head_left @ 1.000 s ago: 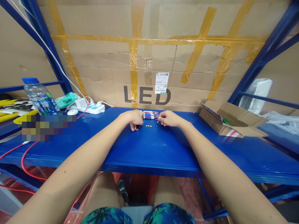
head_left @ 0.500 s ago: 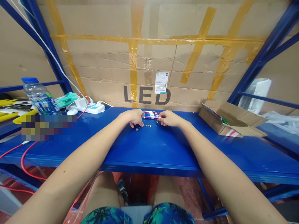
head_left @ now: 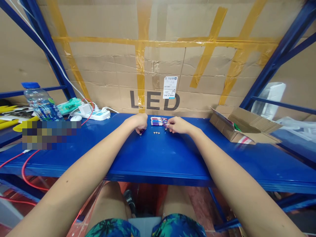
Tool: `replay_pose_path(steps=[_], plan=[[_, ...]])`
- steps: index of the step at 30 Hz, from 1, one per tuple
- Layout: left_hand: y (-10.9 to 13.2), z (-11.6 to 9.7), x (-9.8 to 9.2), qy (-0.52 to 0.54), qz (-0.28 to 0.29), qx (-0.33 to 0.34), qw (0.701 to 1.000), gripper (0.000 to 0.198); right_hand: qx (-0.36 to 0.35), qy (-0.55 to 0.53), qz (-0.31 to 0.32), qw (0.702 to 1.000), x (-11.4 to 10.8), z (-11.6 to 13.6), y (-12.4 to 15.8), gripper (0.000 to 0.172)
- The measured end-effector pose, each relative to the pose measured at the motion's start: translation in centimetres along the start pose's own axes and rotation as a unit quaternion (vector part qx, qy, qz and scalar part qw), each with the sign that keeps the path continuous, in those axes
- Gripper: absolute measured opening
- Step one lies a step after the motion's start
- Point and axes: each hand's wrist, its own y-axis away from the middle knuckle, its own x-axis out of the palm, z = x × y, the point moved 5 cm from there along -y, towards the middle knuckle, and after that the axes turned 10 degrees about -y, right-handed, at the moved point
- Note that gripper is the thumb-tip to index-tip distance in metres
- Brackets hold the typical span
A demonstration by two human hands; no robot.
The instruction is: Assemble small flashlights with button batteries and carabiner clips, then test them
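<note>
A dark purple, shiny pen-like tube [head_left: 142, 132] lies under my left hand [head_left: 141, 122], whose fingers are closed on it; its silver end points toward me. To the right, my right hand [head_left: 177, 125] is pinched at the right end of a row of tubes. A small, partly silver piece [head_left: 166, 129] shows at its fingertips, too small to name. Between the hands, several shiny blue and red tubes [head_left: 158, 121] lie side by side. Just in front of them sit several small silver, round pieces [head_left: 156, 133] in a short line.
On the blue metal table [head_left: 158, 161], an open cardboard box [head_left: 244, 126] stands at right. At left are a water bottle [head_left: 41, 102], a white power strip [head_left: 96, 114], a white mouse-like object [head_left: 76, 118] and red cables [head_left: 27, 171]. A large taped cardboard sheet [head_left: 111, 72] rises behind.
My left hand has shifted left with the dark tube, away from the row of tubes. My right hand has stayed nearly in place.
</note>
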Motion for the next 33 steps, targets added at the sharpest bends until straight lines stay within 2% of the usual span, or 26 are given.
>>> replay_pose_path(steps=[4,10,15,20,26,31,33], plan=[[0.0,0.2,-0.1,0.012,-0.018,-0.005,1.0,0.024,0.0,-0.001,0.001,1.0,0.0,-0.1,0.0,0.017],[0.0,0.0,0.1,0.062,-0.013,-0.003,0.998,0.012,0.001,-0.006,-0.003,1.0,0.0,0.0,0.0,0.017],[0.3,-0.8,0.4,0.102,-0.008,0.016,0.995,0.016,0.003,-0.005,-0.003,1.0,0.1,-0.2,-0.2,0.016],[1.5,-1.8,0.5,0.118,-0.005,-0.004,0.993,0.017,0.002,-0.001,-0.006,1.0,0.1,-0.5,-0.4,0.016],[2.2,-2.7,0.8,0.167,0.022,0.006,0.986,0.014,-0.006,0.008,-0.001,1.0,0.1,-0.4,-0.4,0.016],[2.3,-2.5,0.6,0.146,0.018,-0.007,0.989,0.004,-0.005,0.012,0.003,1.0,0.1,-0.3,-0.3,0.015],[2.3,-2.4,0.5,0.136,0.022,-0.011,0.99,0.007,-0.003,0.013,0.002,1.0,0.1,-0.2,-0.2,0.015]])
